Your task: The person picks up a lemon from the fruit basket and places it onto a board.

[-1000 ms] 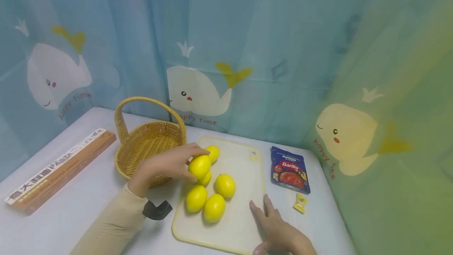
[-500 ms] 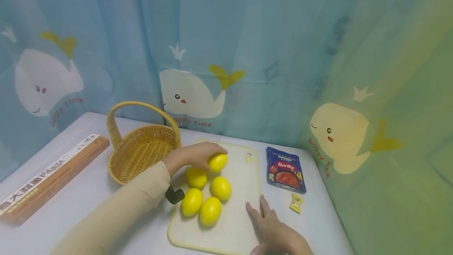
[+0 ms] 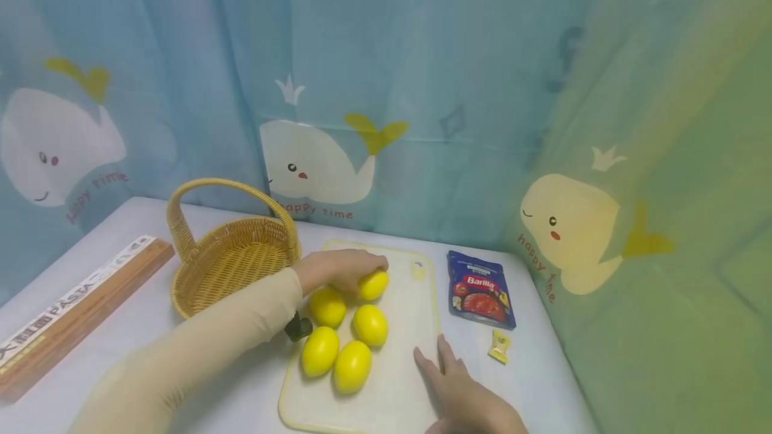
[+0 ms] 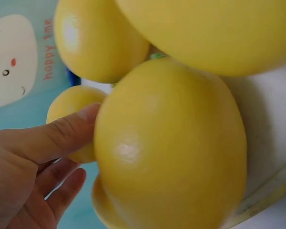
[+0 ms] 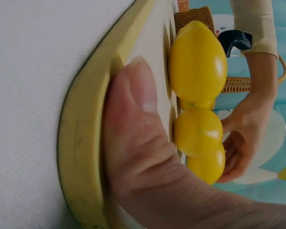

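Observation:
Several yellow lemons sit clustered on a white cutting board (image 3: 401,380) with a yellow rim. My left hand (image 3: 338,270) reaches over the far part of the cluster, its fingers round the farthest visible lemon (image 3: 374,284); the hand covers part of it. In the left wrist view, the thumb (image 4: 62,136) lies in front of a lemon, beside a larger-looking near lemon (image 4: 167,143). My right hand (image 3: 467,394) rests spread at the board's right edge. Its thumb (image 5: 138,129) presses by the raised rim in the right wrist view.
A wicker basket (image 3: 235,270) with a tall handle stands left of the board. Farther left lies a long pasta box (image 3: 78,317). A blue sauce pouch (image 3: 480,290) and a small yellow wrapped packet (image 3: 499,346) lie on the right. A whale-print curtain (image 3: 458,86) hangs behind.
My left hand has carried a lemon rightward and lowered it to the board's far part beside the others. The head view has shifted a little. My right hand stays at the board's edge.

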A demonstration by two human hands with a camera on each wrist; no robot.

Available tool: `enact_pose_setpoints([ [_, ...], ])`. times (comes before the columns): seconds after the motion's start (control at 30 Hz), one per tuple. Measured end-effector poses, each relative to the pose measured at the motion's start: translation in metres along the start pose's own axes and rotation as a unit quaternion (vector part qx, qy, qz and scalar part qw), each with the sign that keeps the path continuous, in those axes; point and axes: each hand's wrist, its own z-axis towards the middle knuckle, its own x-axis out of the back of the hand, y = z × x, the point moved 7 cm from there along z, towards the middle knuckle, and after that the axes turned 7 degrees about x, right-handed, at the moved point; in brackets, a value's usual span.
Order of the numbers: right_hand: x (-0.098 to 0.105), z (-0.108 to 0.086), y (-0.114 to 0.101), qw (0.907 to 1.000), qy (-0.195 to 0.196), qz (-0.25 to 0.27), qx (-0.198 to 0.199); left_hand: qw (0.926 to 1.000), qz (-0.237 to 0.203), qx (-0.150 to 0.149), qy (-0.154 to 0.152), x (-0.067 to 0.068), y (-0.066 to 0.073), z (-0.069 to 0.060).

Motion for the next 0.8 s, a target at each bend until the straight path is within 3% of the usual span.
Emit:
enact_pose_setpoints([
  [0.33,-0.0003,-0.0014,-0.0011,0.9999,0.002,0.003,0.01,0.9999,0.003,-0.011,-0.009,-0.0095,0.0007,0.0058],
  [0.8,-0.0002,0.0,0.0002,0.9999,-0.004,0.008,0.007,0.9994,-0.007,-0.032,-0.007,-0.0096,0.0004,0.0095],
])
